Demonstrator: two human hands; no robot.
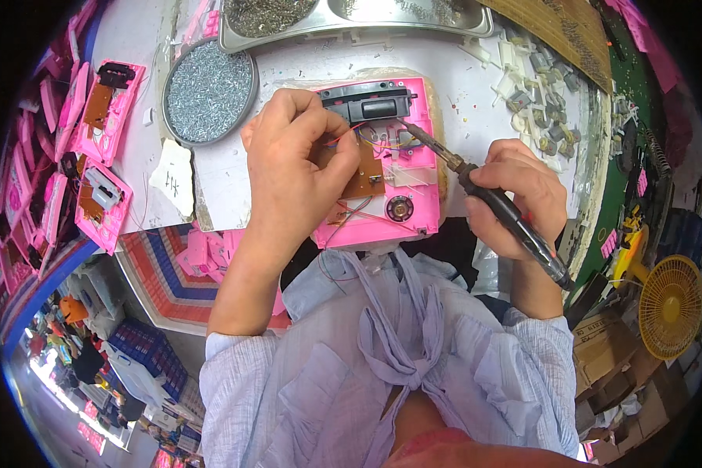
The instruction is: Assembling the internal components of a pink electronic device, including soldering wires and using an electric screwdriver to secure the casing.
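Open tabletop (477, 90) (narrow) beside white parts (522, 100)

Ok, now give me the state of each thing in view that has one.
Left hand: fingers curled over the pink housing, any grip unclear
Right hand: closed around the soldering iron
Soldering iron: tip near the black part
Pink housing: open, insides showing
Round bowl: full of small metal pieces
Metal tray: left compartment well filled, right sparse
Yellow fan: spinning or not, unclear

Pale lilac-blue blouse (312, 398), front bow (409, 373), sleeves (238, 378) of seemingly crinkly fabric.
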